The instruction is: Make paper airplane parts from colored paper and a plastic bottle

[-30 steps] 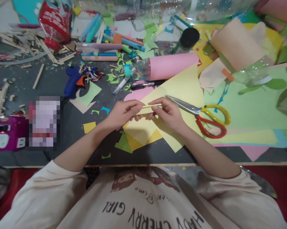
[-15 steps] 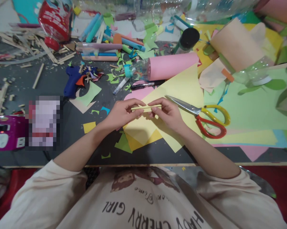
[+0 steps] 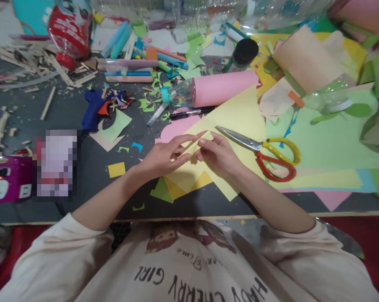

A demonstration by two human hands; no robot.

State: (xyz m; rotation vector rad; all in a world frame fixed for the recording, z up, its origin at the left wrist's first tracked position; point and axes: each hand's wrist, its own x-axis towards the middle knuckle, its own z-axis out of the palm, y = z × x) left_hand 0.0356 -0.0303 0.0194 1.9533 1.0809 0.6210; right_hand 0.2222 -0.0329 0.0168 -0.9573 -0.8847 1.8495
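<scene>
Between both hands is a small folded piece of pale yellow paper (image 3: 193, 147), tilted up to the right. My left hand (image 3: 164, 156) grips its left end between thumb and fingers. At the right end, my right hand (image 3: 219, 150) pinches it, the thumb lying on top. Under the hands lies a large pale yellow sheet (image 3: 239, 113). Scissors (image 3: 258, 149) with one yellow and one red handle rest on that sheet, just right of my right hand, their blades pointing up and left.
A pink-wrapped bottle (image 3: 225, 88) and a black pen (image 3: 192, 112) lie beyond the hands. A blue glue gun (image 3: 93, 110) is at the left, near a purple box (image 3: 11, 178). Coloured sheets (image 3: 328, 142) cover the right side; a black-capped bottle (image 3: 246, 52) stands farther back.
The small yellow paper has turned from nearly level and edge-on to a tilt, showing more of its face. Both hands have shifted slightly with it. The whole view has moved a little.
</scene>
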